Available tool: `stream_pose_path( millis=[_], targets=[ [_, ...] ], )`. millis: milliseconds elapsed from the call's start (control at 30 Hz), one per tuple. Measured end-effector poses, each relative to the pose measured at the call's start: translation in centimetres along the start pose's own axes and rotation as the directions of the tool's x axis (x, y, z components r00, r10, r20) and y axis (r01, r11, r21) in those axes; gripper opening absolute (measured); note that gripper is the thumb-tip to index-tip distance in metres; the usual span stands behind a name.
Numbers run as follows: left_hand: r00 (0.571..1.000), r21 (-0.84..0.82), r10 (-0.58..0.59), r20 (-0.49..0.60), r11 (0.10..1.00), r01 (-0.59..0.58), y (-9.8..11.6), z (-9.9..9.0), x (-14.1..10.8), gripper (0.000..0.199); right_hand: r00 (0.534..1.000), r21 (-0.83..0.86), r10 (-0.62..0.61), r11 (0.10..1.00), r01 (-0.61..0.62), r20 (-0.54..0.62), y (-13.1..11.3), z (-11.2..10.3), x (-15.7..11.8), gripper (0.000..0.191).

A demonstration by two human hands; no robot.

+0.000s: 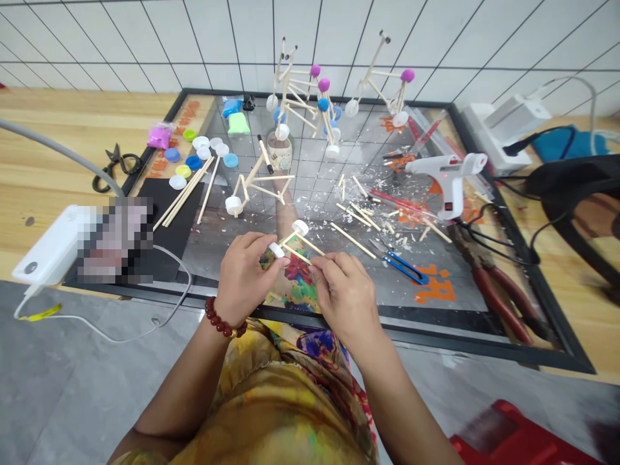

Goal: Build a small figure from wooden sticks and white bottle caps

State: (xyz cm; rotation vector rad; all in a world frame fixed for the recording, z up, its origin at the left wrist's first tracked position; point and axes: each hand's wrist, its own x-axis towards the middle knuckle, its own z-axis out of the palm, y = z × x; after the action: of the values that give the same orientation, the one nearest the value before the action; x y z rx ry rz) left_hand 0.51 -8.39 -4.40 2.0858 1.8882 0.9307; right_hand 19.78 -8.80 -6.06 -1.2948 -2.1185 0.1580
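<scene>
Near the front edge of the glass board, my left hand (249,274) pinches a white bottle cap (276,250) between thumb and fingers. The cap meets a small frame of wooden sticks (296,254), which has another white cap (300,227) at its far end. My right hand (345,284) closes its fingertips on the near end of those sticks. Just beyond, a partly built stick figure (259,184) stands with a white cap as its foot. Finished-looking stick figures (303,97) with pink and blue balls stand at the back.
A white glue gun (450,177), blue thread snips (405,266) and red-handled pliers (504,297) lie to the right, among cut sticks and white scraps. Loose caps (194,161), long sticks (186,194) and black scissors (116,168) are left. A white power bank (55,242) trails a cable.
</scene>
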Motion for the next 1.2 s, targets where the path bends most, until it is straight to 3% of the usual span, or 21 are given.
stream_pose_path(
  millis=[200, 467, 967, 1200],
  targets=[
    [1.000, 0.001, 0.016, -0.018, 1.000, -0.016, -0.17, 0.11, -0.05, 0.029, 0.999, -0.041, 0.012, 0.999, -0.013, -0.031, 0.12, 0.08, -0.33, 0.023],
    [1.000, -0.005, 0.014, -0.022, 1.000, -0.014, -0.22, 0.20, 0.03, 0.030, 0.998, -0.167, -0.034, 0.985, 0.042, 0.052, 0.09, 0.25, 0.24, 0.036],
    [0.999, -0.040, 0.008, -0.039, 0.999, -0.010, -0.44, 0.29, -0.01, 0.032, 0.999, -0.135, -0.033, 0.990, 0.038, 0.035, 0.44, 0.59, 0.21, 0.036],
    [0.999, -0.034, 0.007, -0.039, 0.999, -0.008, -0.47, 0.26, -0.05, 0.031, 0.997, -0.058, 0.019, 0.998, -0.023, -0.073, 0.30, 0.68, 0.10, 0.031]
  ],
)
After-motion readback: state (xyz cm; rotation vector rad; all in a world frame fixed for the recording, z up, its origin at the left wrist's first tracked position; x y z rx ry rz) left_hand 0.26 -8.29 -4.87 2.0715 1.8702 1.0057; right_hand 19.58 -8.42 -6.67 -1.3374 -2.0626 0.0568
